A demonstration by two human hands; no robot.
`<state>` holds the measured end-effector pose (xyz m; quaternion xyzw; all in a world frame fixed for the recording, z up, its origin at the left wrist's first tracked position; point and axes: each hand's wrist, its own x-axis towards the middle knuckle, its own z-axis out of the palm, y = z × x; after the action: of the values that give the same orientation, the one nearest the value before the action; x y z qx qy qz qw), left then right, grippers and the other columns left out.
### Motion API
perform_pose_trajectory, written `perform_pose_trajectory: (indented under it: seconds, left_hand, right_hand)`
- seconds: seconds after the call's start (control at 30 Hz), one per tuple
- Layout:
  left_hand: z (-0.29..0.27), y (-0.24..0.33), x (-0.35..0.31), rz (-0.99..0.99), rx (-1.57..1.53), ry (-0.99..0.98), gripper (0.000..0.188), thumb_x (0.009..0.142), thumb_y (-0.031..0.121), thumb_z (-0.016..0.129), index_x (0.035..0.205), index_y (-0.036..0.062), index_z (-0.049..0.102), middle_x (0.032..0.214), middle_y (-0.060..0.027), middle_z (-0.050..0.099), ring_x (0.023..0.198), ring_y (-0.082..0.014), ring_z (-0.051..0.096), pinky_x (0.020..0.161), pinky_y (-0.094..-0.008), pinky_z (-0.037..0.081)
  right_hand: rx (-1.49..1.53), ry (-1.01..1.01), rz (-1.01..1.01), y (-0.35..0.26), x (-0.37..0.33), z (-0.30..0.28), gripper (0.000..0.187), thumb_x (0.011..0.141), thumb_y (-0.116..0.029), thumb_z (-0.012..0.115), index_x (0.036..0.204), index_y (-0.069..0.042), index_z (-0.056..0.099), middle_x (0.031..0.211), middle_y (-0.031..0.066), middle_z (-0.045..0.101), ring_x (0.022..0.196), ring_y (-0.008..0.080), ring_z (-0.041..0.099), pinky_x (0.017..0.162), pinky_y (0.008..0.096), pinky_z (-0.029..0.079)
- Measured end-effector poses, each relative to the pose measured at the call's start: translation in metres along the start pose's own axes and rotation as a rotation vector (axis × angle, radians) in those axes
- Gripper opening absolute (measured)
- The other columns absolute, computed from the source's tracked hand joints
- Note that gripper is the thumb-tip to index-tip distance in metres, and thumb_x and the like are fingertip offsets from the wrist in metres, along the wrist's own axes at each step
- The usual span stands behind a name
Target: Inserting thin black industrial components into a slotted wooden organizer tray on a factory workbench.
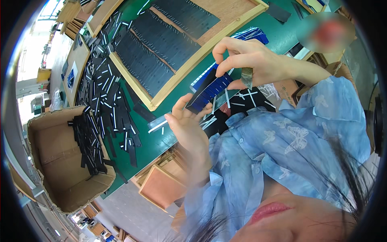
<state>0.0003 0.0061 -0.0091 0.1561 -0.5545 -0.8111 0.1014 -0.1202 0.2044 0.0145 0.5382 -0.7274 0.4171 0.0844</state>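
Observation:
A flat black strip with a row of blue stripes along it is held up in front of my body between both hands. My left hand is closed around its lower left end, with the thumb apart from it. Next to that thumb lies a clear strip with a white edge; whether I hold it cannot be told. The fingertips of my right hand pinch the strip's upper end. Below the right palm shows a pointed, shiny, clear-looking piece; how it is held is partly hidden.
On the green table stands a wood-framed board with rows of dark sheets. A heap of black strips with white bars spreads left of it. An open cardboard box holds more strips. Blue-striped pieces lie beyond my right hand.

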Motion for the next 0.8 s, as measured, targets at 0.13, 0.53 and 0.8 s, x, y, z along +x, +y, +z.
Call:
perform_pose_trajectory:
  seconds: [0.13,0.53,0.8]
  left_hand:
    - [0.002,0.000,0.000,-0.004,-0.012,0.021,0.067,0.097,0.052,0.020,0.111,-0.0063,0.050,0.091,-0.0233,0.062,0.073,-0.0285,0.064,0.066,-0.0337,0.054]
    - [0.008,0.004,-0.001,0.001,0.050,-0.041,0.027,0.096,0.017,0.049,0.110,-0.0061,0.052,0.090,-0.0182,0.062,0.069,-0.0216,0.065,0.062,-0.0271,0.056]
    - [0.002,0.007,0.001,-0.078,0.014,-0.063,0.028,0.097,0.018,0.046,0.111,-0.0050,0.052,0.091,-0.0161,0.062,0.069,-0.0201,0.064,0.060,-0.0262,0.056]
  right_hand:
    - [-0.005,-0.006,0.005,0.000,0.000,0.001,0.044,0.055,-0.006,0.080,0.095,-0.010,0.062,0.099,0.0050,0.050,0.059,0.0150,0.046,0.052,0.0273,0.039]
    - [0.104,-0.034,0.144,-0.006,0.003,-0.005,0.029,0.062,-0.010,0.078,0.089,-0.010,0.066,0.099,0.0037,0.053,0.086,0.0201,0.059,0.069,0.0300,0.049]
    - [0.227,-0.008,0.150,-0.008,0.004,-0.004,0.027,0.064,-0.011,0.078,0.089,-0.008,0.067,0.099,0.0047,0.055,0.082,0.0182,0.060,0.071,0.0290,0.048]
